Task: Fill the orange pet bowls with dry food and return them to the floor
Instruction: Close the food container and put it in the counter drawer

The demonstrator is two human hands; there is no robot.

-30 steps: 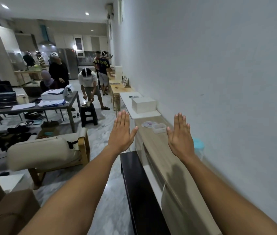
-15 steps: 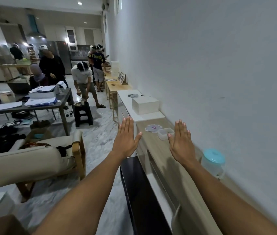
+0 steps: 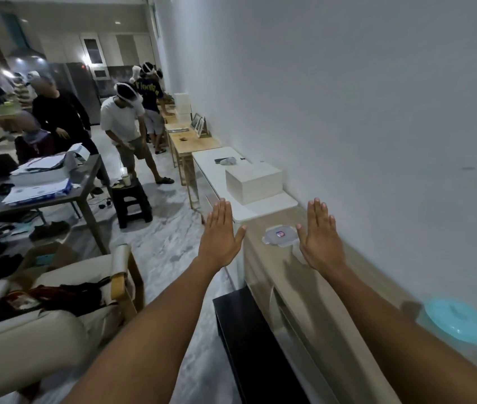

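Head view, 1 frame, catalogued against the wooden sideboard (image 3: 313,290) that runs along the white wall.

Item 1: left hand (image 3: 219,239). Raised flat, palm away from the camera, 4 fingers straight and pressed together, thumb splayed toward the sideboard. Empty. Hangs in the air off the sideboard's front edge, over the marble floor.

Item 2: right hand (image 3: 320,239). Same flat, fingers-up pose, thumb pointing toward the left hand. Empty. Held above the sideboard top, not resting on it.

Item 3: both forearms. Extended nearly straight from the camera, roughly parallel, wrists bent back. Judged a display or start pose rather than a reach, since neither hand aims at any object.

Item 4: clear plastic lid (image 3: 279,235). Flat on the sideboard top, between the 2 hands as seen, just beside the right thumb. A container may sit behind the right hand; hidden, cannot tell.

Item 5: turquoise-lidded jar (image 3: 454,320). On the sideboard top against the wall, nearer the camera than the hands, blurred. Possibly the dry-food store; contents cannot be seen.

Item 6: white box (image 3: 253,182). On the white cabinet beyond the sideboard's far end.

Item 7: orange pet bowls. Not in view anywhere on or around the sideboard. Judged that the task is not yet begun and that the bowls must first be found.
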